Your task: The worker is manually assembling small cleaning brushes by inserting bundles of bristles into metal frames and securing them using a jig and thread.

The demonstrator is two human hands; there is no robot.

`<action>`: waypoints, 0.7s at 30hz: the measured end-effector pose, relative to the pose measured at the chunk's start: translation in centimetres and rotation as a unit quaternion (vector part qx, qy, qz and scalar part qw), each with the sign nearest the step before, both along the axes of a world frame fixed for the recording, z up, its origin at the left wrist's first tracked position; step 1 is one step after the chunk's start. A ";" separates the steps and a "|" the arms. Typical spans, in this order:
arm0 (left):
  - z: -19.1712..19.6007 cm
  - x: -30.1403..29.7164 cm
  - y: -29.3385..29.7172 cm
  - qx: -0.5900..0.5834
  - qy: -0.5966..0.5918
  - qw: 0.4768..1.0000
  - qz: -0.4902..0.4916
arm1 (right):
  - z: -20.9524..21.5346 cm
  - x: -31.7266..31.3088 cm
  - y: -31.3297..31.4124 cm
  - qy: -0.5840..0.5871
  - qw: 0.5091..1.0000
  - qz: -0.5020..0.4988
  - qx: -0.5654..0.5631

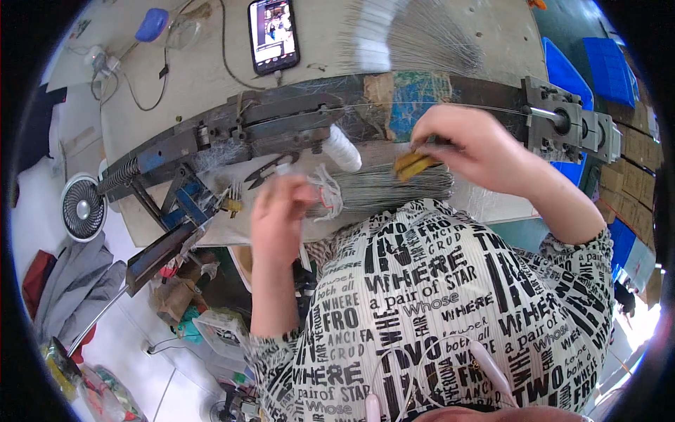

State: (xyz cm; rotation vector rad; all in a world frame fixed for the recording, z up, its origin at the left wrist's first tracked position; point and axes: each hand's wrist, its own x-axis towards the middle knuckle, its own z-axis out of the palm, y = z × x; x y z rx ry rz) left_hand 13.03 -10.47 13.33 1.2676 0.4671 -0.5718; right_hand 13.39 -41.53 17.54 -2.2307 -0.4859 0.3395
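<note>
My right hand [467, 144] curls its fingers around a small yellow tool [413, 166] with a dark part, its exact kind unclear. Just above those fingers a thin wire [485, 107] runs along the long metal bench rig [281, 105] toward a clamp-like block [552, 116] at the right end. My left hand [278, 214] is raised near the table's front edge, its fingers smeared by motion. Beside it lies a tangle of white thread [328, 193] with a bit of red. A white thread spool [342, 149] juts from the rig, and a bundle of thin metal wires [394, 184] lies between my hands.
More fine wires [436, 42] are spread at the back beside a lit phone [273, 35] on a cable. A small fan [83, 205] and a blue-framed lever [184, 204] stand at left. Blue bins [608, 67] and cardboard boxes [636, 148] are at right.
</note>
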 end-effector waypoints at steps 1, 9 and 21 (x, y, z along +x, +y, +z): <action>1.3 1.2 -2.8 -0.023 -0.053 0.990 -0.126 | 1.3 0.4 -0.3 0.007 0.999 -0.018 0.032; -0.9 3.2 -15.2 -0.052 -0.124 0.962 -0.238 | 1.9 2.7 -0.8 0.054 0.977 -0.119 0.168; -1.4 2.7 -15.0 0.065 -0.356 0.866 -0.345 | 1.3 5.2 -0.1 0.007 0.984 -0.134 0.120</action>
